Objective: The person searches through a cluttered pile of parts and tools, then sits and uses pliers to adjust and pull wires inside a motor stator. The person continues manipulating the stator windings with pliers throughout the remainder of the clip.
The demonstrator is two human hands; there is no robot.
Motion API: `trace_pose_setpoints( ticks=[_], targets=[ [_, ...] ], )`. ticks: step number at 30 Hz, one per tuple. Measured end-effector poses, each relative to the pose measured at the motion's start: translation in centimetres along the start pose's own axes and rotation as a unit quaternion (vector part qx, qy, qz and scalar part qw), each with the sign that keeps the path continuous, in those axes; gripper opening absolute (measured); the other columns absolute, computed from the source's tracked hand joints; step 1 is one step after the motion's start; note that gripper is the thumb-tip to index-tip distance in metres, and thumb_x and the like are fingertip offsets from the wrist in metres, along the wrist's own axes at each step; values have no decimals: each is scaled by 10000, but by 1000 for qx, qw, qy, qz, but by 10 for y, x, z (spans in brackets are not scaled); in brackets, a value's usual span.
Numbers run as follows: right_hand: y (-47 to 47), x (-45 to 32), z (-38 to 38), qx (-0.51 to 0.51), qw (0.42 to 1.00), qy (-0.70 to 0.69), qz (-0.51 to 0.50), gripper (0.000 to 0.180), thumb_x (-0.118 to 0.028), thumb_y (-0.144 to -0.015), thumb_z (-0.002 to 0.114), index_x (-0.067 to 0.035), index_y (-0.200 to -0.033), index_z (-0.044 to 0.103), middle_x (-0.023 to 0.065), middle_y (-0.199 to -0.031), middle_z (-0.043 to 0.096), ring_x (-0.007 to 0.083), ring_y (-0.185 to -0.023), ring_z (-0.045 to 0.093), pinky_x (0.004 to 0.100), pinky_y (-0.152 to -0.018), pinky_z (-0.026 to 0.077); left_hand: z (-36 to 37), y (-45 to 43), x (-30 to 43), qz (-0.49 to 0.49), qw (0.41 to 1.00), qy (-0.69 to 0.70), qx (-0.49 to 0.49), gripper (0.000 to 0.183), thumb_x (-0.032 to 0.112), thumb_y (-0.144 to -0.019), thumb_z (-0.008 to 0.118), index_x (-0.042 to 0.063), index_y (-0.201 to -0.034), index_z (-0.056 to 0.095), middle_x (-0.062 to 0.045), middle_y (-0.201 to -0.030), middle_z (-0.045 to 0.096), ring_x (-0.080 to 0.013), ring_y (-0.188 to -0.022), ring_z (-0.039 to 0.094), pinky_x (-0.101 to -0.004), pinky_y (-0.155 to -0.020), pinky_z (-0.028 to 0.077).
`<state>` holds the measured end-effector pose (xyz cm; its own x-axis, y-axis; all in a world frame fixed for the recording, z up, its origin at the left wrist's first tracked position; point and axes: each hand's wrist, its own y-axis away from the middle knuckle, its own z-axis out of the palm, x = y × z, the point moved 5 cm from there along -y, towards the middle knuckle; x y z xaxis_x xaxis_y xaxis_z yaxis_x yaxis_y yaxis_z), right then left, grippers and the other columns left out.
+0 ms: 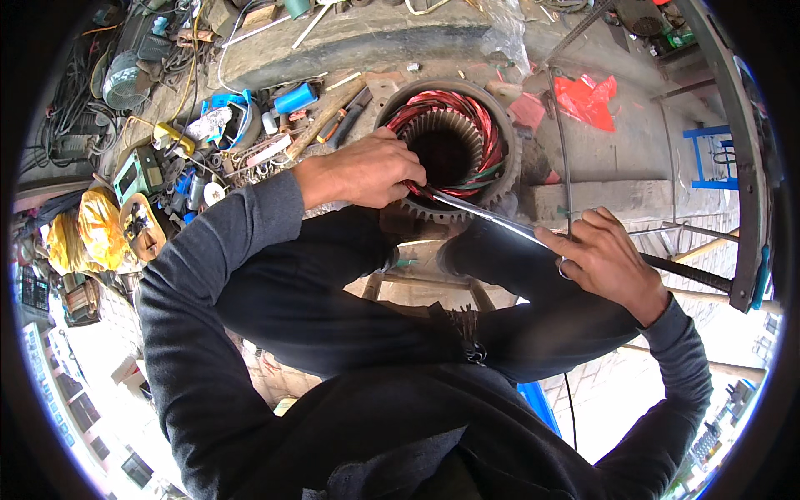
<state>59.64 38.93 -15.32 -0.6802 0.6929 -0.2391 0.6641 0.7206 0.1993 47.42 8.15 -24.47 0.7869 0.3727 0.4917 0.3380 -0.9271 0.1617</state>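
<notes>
An electric motor stator [514,156] stands on the ground in front of me, its round bore facing up. Bundled red winding [490,128] lines its inside, with some green strands near the lower right. My left hand [369,167] is at the near left of the bore, its fingers curled and pinching the edge of the winding; the fingertips are partly hidden. My right hand [597,259] grips a long, slim, shiny metal tool [494,219], possibly scissors. Its tip reaches the winding beside my left fingertips. A silver ring shows at the right hand's fingers.
Left of the stator lie pliers [347,119], a wooden stick [328,115], a blue cylinder [295,98] and a blue-edged tape roll [240,122]. Yellow plastic bags [103,228] sit further left. A red plastic bag [586,100] lies to the right, near a metal frame [747,187].
</notes>
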Motion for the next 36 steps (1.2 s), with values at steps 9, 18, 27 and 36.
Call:
trace_pose_setpoints(
  ticks=[9,18,27,36],
  targets=[
    [-5,4,3,-3,1000,11,-24,598,-108,-786,840,-89,-1372,722,44,-777,564,233,-863,550,381,-884,449,-4,-7,0,-43,996,35,-64,314,90,-905,697,75,-1208,778,-84,-1158,762,-262,-1185,666,-430,-1144,384],
    [-7,-13,5,-13,998,-56,24,620,-107,-815,825,-80,-1420,692,69,-825,604,273,-902,599,419,-988,485,-8,-10,1,-59,993,47,-89,319,63,-895,679,64,-1195,787,-100,-1171,771,-273,-1201,665,-425,-1143,383],
    [-11,-12,5,-20,993,-107,37,590,-111,-856,807,-67,-1429,675,112,-833,655,321,-928,667,462,-1031,491,-8,-11,1,-58,993,45,-92,322,75,-898,686,56,-1205,782,-109,-1178,771,-286,-1211,665,-434,-1155,379],
    [-18,-9,4,-66,979,-180,75,591,-112,-831,831,-32,-1402,699,213,-884,691,367,-939,682,450,-950,535,-9,-10,-1,-66,992,56,-89,336,83,-899,704,55,-1229,764,-130,-1153,771,-301,-1187,674,-440,-1160,385]
  ],
)
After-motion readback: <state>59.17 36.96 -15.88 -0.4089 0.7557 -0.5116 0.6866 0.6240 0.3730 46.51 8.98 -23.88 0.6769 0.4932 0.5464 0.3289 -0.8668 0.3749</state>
